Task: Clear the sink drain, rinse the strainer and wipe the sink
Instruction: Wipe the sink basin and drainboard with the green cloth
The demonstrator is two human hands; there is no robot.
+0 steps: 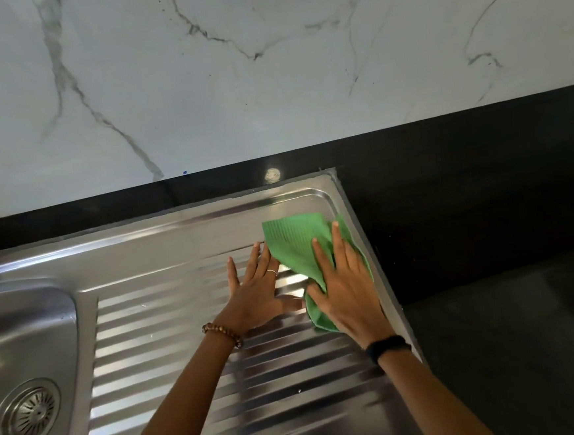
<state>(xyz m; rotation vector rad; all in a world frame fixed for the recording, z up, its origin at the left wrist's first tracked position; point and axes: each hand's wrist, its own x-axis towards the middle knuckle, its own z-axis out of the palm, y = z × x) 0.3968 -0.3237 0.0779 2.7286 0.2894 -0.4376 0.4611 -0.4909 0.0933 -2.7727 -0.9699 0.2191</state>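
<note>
A green cloth (294,237) lies on the ribbed steel drainboard (192,334) near its far right corner. My right hand (346,288) presses flat on the cloth with straight fingers. My left hand (260,288) lies flat on the drainboard beside it, fingers spread, its fingertips touching the cloth's left edge. The sink basin (23,327) is at the left, with the round metal strainer (30,416) seated in the drain.
A black countertop (466,203) surrounds the sink at the back and right. A white marbled wall (266,64) rises behind it. The drainboard's raised rim (350,205) runs just right of the cloth.
</note>
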